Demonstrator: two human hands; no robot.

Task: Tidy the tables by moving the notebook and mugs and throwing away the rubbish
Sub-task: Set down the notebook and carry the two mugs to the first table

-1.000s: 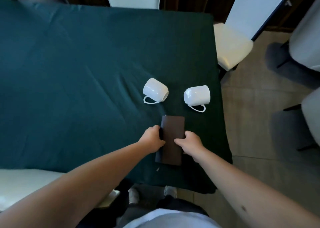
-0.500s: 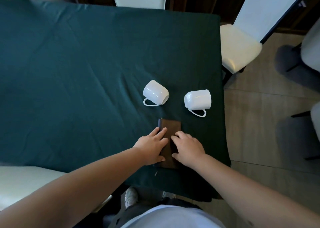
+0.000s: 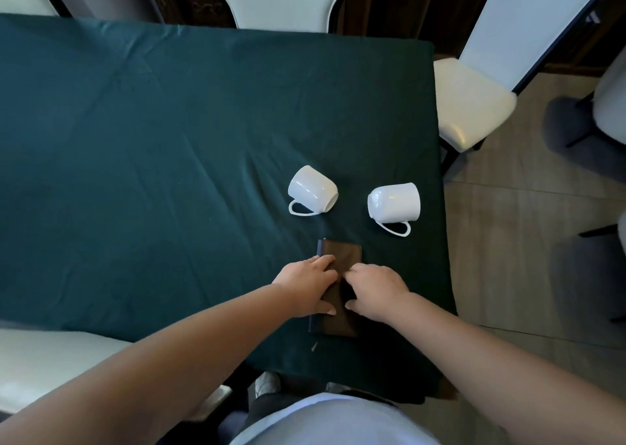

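Observation:
A brown notebook (image 3: 342, 253) with a dark spine lies closed on the green tablecloth (image 3: 152, 156) near the table's front right corner. My left hand (image 3: 310, 283) rests flat on its left half, fingers spread. My right hand (image 3: 377, 290) lies palm down on its right half. Both hands cover the notebook's middle. Beyond it two white mugs lie on their sides: the left mug (image 3: 312, 190) with its handle toward me, the right mug (image 3: 394, 202) near the table's right edge, handle also toward me.
White padded chairs stand around the table: one (image 3: 474, 102) at the right, one (image 3: 277, 0) at the far side, one seat (image 3: 50, 363) at my left. A small scrap (image 3: 314, 346) lies on the cloth by the notebook's near end. Tiled floor (image 3: 525, 241) lies to the right.
Both hands went from gripping the notebook's side edges to lying flat on its cover. The view shifted slightly; the mugs stayed put.

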